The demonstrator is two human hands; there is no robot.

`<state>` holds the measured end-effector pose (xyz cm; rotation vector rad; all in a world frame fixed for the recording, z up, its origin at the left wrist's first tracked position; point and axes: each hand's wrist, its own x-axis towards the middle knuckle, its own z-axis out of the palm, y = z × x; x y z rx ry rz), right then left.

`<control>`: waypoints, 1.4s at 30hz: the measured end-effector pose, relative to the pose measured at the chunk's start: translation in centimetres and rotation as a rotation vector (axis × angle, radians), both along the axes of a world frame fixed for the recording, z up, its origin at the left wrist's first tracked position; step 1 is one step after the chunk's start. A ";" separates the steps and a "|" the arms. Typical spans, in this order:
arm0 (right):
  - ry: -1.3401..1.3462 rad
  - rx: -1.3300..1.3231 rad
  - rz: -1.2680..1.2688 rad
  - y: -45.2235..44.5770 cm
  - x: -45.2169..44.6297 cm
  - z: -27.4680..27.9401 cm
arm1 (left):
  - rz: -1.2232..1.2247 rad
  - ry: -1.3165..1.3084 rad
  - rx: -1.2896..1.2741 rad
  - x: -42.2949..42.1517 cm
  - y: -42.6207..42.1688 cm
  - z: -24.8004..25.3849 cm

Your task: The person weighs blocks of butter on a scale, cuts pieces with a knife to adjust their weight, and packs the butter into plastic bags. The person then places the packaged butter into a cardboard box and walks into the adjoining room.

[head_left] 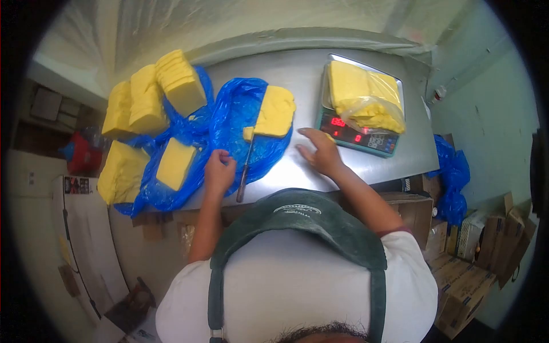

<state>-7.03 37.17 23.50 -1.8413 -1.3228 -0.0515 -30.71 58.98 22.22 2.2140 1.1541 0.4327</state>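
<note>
My left hand (220, 171) is closed with curled fingers over the blue plastic at the table's front edge; whether anything is inside is hidden. My right hand (321, 153) is open, thumb and fingers apart, near the scale's left corner. Between the hands lies a long knife (245, 171), its handle toward me. Its far end is beside a small yellow chunk (248, 134). A yellow butter-like slab (275, 111) rests on a spread blue plastic bag (235, 106). On the digital scale (376, 142), a clear bag of yellow pieces (366, 94) sits in the tray, with red digits lit.
Several large yellow blocks (150, 97) stand on blue plastic at the left of the metal table (309, 66). A blue bag (453, 177) hangs beyond the right edge. Cardboard boxes (462, 286) are stacked below right, and a white carton (86, 228) stands at left.
</note>
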 end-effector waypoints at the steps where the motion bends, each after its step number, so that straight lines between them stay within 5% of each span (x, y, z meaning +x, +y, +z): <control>1: 0.038 -0.052 0.058 2.1 -0.8 -0.4 | 0.018 0.006 0.002 -0.8 -0.8 0.3; 3: 0.037 -0.101 0.201 6.5 -2.1 -1.2 | 0.020 0.314 -0.219 -1.8 -3.0 1.0; 9: -0.358 -0.265 0.189 16.4 -4.7 -2.7 | -0.069 0.187 -0.236 -3.4 -6.2 -3.1; 11: -0.513 -0.651 0.196 18.3 -4.9 -2.3 | -0.073 0.209 -0.194 -3.1 -6.6 -3.3; 28: -0.575 -0.623 0.133 20.0 -4.9 -2.9 | -0.158 0.473 -0.222 -2.3 -6.7 -1.9; 30: -0.444 -0.840 0.283 20.4 -3.7 -0.6 | -0.163 0.463 -0.211 -2.5 -6.7 -2.2; 34: -0.399 -0.715 0.434 20.3 -1.3 -1.7 | -0.175 0.471 -0.256 -2.5 -6.5 -1.8; 38: -0.598 -0.802 0.380 19.6 -4.5 -2.9 | -0.171 0.478 -0.246 -2.5 -6.3 -2.4; 40: -0.802 -0.529 0.142 18.8 -6.3 -4.2 | -0.167 0.470 -0.252 -2.5 -6.2 -2.5; 42: -0.695 -0.607 0.181 19.2 -5.7 -3.8 | -0.162 0.463 -0.258 -2.5 -6.2 -2.1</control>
